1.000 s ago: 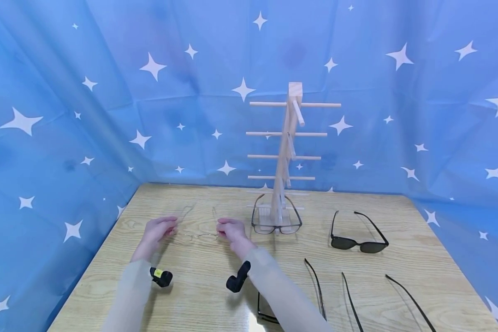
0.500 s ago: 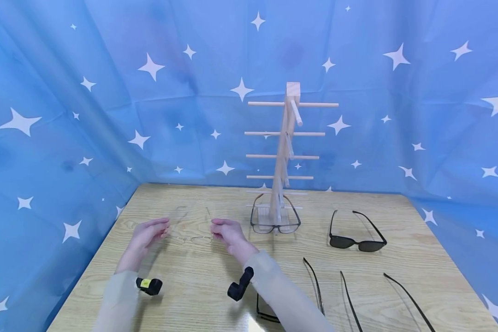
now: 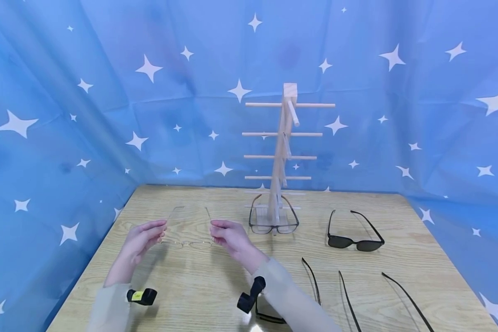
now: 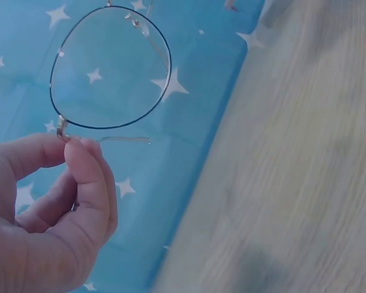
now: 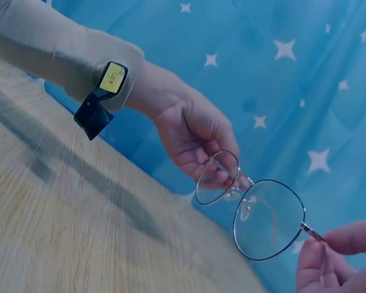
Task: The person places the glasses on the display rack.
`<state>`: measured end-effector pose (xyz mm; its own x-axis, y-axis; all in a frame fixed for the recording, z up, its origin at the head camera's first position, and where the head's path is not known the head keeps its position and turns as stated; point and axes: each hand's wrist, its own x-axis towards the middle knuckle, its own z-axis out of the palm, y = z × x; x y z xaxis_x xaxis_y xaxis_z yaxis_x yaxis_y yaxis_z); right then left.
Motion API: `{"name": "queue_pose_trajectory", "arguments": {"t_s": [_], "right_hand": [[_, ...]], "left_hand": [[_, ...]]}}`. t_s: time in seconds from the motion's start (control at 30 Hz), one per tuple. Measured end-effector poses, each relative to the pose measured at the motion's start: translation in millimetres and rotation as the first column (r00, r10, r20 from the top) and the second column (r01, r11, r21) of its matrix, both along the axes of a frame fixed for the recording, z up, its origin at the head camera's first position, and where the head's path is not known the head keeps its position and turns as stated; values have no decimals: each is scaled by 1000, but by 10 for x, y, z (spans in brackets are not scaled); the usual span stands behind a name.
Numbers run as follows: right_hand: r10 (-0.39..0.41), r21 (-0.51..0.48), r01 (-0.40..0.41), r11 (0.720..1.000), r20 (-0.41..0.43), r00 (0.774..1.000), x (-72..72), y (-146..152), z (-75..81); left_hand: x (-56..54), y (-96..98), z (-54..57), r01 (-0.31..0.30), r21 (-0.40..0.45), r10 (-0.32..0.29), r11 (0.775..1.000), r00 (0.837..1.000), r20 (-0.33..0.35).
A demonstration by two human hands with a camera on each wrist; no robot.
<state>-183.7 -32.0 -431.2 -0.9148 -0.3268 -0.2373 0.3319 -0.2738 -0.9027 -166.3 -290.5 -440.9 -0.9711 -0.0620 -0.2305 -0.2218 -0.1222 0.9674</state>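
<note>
A pair of thin, wire-rimmed eyeglasses (image 3: pixel 191 243) with round clear lenses hangs above the left part of the table, temples unfolded and pointing away. My left hand (image 3: pixel 143 237) pinches it at the left hinge; in the left wrist view, thumb and fingertips of the left hand (image 4: pixel 61 201) meet just under the dark rim of the eyeglasses (image 4: pixel 110 127). On the other side, my right hand (image 3: pixel 234 240) pinches the right temple close to its hinge. The right wrist view has both lenses of the eyeglasses (image 5: pixel 268 220) between the left hand (image 5: pixel 198 131) and the right hand (image 5: pixel 338 259).
A wooden display rack (image 3: pixel 279 152) with several crossbars stands at the back; dark-framed eyeglasses (image 3: pixel 274 228) sit at its base. Black sunglasses (image 3: pixel 354 243) lie to the right. Dark temples (image 3: pixel 348 302) and part of a black frame (image 3: pixel 269 318) show along the front. A starry blue curtain (image 3: pixel 191 115) surrounds the table (image 3: pixel 182 295).
Both hands have shifted left with the wire-rimmed eyeglasses, the left hand further. The right hand moved slightly back to the right at the end. The view has turned a little.
</note>
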Motion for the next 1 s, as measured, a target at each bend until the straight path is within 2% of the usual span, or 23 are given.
{"name": "queue_pose_trajectory", "arguments": {"t_s": [0.37,0.67,1.0], "right_hand": [[10,-16,-11,1000,-45,999,220,216,213],[-25,-34,23,999,-63,998,381,478,274],[-35,5,36,999,-84,996,519,735,325]], "left_hand": [[150,183,133,19,93,-13,996,998,-63],[196,425,204,71,82,-63,994,993,-101],[220,656,240,115,94,-102,989,986,-135]]}}
